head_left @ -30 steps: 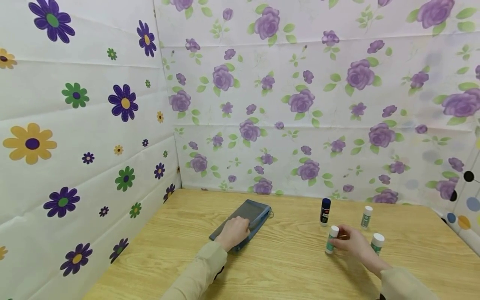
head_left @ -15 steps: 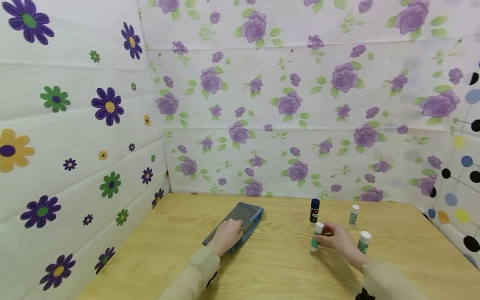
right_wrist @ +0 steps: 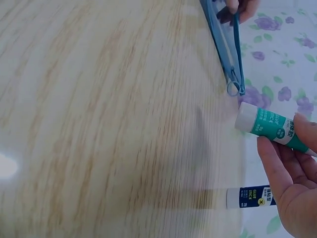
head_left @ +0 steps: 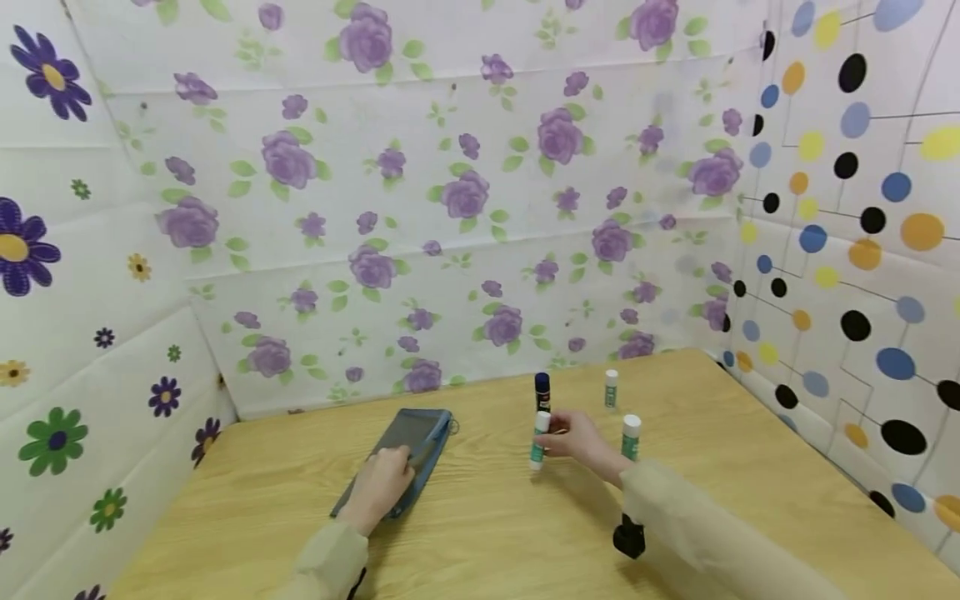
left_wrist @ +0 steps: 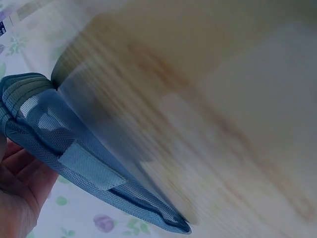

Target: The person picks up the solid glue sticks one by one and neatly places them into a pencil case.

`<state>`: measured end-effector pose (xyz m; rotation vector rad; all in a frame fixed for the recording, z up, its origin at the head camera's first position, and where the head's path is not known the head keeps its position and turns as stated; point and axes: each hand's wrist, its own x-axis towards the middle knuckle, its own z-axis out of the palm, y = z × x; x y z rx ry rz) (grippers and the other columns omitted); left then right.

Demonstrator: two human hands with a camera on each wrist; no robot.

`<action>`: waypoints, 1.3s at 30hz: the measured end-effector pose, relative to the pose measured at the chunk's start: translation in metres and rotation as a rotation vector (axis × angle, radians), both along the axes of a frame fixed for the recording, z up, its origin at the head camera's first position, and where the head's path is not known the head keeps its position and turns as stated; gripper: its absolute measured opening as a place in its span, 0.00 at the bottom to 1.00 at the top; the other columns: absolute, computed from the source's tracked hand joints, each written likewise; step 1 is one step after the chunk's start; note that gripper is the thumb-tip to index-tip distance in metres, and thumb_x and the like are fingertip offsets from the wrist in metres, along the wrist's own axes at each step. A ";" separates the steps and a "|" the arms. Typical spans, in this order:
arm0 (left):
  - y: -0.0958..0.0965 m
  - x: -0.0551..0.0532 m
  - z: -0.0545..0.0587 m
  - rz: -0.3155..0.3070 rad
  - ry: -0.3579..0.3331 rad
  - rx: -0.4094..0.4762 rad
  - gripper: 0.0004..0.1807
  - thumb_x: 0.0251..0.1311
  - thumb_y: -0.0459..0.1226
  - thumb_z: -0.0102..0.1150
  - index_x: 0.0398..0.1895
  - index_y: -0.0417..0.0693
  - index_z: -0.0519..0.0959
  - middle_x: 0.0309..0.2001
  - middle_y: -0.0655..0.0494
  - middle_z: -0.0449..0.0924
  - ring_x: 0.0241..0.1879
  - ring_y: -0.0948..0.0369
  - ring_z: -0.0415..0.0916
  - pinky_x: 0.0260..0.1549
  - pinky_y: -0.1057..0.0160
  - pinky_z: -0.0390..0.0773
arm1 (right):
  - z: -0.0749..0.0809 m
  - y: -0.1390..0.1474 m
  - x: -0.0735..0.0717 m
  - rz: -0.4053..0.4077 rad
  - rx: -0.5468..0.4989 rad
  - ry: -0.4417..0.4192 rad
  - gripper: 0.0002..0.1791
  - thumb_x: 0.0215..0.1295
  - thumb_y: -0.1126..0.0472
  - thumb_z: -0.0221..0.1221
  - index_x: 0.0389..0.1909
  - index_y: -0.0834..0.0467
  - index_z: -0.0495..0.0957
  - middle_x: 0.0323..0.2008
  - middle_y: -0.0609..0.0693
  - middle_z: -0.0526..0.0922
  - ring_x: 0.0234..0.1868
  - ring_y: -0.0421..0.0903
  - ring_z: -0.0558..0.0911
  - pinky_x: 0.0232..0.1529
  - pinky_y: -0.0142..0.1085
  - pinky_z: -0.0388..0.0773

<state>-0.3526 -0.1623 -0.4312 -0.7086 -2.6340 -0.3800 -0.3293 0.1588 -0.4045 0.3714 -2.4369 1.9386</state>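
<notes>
My left hand (head_left: 381,485) grips the upper edge of a blue mesh zip pouch (left_wrist: 94,163) on the table at the left. In the right wrist view, the pouch mouth gapes a little beneath that hand, with a ring on the zip end. My right hand (head_left: 581,440) pinches a green and white glue stick (right_wrist: 273,124) between thumb and fingers, its white cap upward in the head view. Just behind the held stick stands a navy glue stick (head_left: 542,388), partly covered by it.
Two more green and white glue sticks stand on the wooden table (head_left: 480,533): a smaller one (head_left: 611,392) at the back and a thicker one (head_left: 631,437) beside the right wrist. Patterned sheets (head_left: 465,275) enclose the table at the back and both sides.
The head view has turned to the right. My right hand has carried the glue stick leftward, nearer the pouch and in front of the navy one. My left hand keeps its grip on the pouch.
</notes>
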 end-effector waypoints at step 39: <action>0.001 0.007 0.005 0.040 0.033 -0.029 0.14 0.53 0.28 0.55 0.16 0.50 0.64 0.13 0.60 0.59 0.11 0.66 0.57 0.12 0.67 0.58 | 0.006 -0.086 -0.017 0.073 -0.295 -0.131 0.17 0.61 0.70 0.55 0.48 0.77 0.68 0.37 0.63 0.74 0.41 0.59 0.76 0.43 0.47 0.71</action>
